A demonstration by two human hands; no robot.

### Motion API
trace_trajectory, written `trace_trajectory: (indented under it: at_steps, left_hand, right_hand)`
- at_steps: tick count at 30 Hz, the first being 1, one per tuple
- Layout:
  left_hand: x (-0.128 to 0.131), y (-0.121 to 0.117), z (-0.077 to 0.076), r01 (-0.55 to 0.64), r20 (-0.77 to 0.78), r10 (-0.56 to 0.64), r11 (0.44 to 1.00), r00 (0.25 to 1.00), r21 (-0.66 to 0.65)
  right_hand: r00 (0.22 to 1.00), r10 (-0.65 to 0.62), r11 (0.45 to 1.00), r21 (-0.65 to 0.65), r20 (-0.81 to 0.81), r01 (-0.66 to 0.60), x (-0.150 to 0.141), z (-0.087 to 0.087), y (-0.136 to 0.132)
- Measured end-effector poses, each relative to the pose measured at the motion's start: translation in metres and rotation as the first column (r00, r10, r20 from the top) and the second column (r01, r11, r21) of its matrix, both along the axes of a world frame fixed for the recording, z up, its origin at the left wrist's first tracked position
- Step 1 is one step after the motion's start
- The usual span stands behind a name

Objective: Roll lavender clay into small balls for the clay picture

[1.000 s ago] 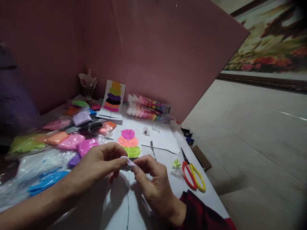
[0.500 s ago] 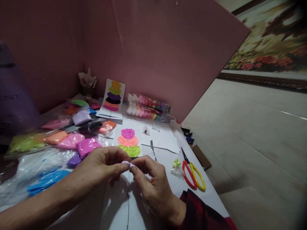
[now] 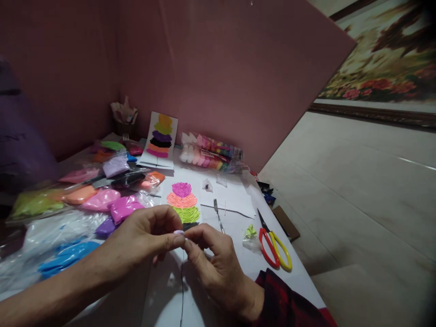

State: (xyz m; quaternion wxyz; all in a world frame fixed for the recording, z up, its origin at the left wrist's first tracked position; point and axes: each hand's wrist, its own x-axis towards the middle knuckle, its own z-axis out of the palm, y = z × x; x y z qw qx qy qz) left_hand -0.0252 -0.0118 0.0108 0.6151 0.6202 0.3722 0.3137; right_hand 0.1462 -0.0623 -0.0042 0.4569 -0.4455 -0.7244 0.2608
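Note:
Between the fingertips of my left hand (image 3: 155, 234) and my right hand (image 3: 216, 259) is a small piece of pale lilac modelling clay (image 3: 179, 232). Both hands are closed in a pinch on it, thumbs against forefingers, and they hide part of the piece. Beyond them lies a sheet with a layered clay picture (image 3: 182, 200) in magenta, coral, lime green and black bands. A thin dark line (image 3: 181, 281) runs down the white paper below my hands.
Bags of coloured clay (image 3: 102, 200) crowd the left side. A sample card (image 3: 158, 141) leans at the back beside packed clay sticks (image 3: 211, 154). To the right lie a fork (image 3: 218, 214), a small bag of lime clay (image 3: 251, 236) and red-and-yellow-handled scissors (image 3: 274, 243).
My fingertips have shifted slightly and drawn closer together, and less of the lilac clay shows between them. A little more of the black band is visible. Everything else stays put.

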Motion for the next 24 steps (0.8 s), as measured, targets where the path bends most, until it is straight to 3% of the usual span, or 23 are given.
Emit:
trace_trajectory:
  at_steps: [24]
  left_hand:
    - [0.0016,-0.0037,0.0035,0.022,-0.062,-0.017,0.997,0.998,0.070]
  right_hand:
    - [0.995,0.086,0.995,0.053,0.048,-0.088,0.0011,0.0000,-0.0010]
